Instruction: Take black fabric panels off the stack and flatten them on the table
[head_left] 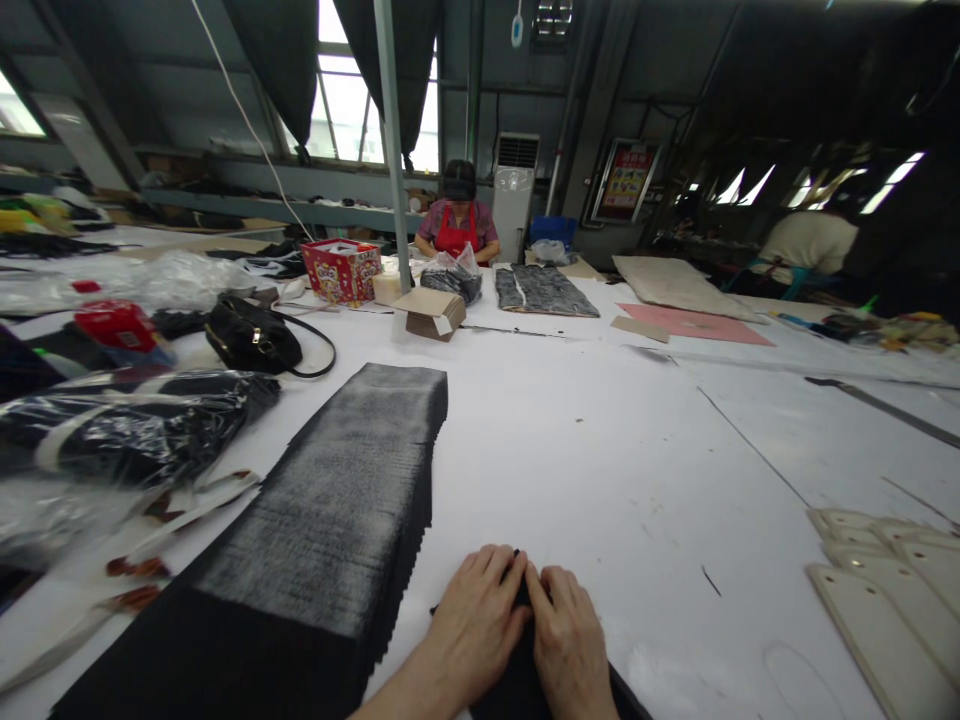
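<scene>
My left hand (477,612) and my right hand (567,634) meet at the bottom centre, over a piece of black fabric (510,690) on the white table. The fingers of both are bent and pressed together along the fabric's far end, their tips almost touching. A dark edge of the cloth shows between the hands, and most of it is hidden beneath them or cut off by the frame. Left of my hands lies a long, thick stack of black fabric pieces (322,500), its top greyish towards the far end.
A plastic-wrapped black bundle (142,425), a black handbag (253,335) and a red package (124,330) lie at left. Pale flat templates (877,600) overlap at right. A cardboard box (427,312) and red patterned box (342,272) stand beyond. A person in a red apron (456,232) sits opposite.
</scene>
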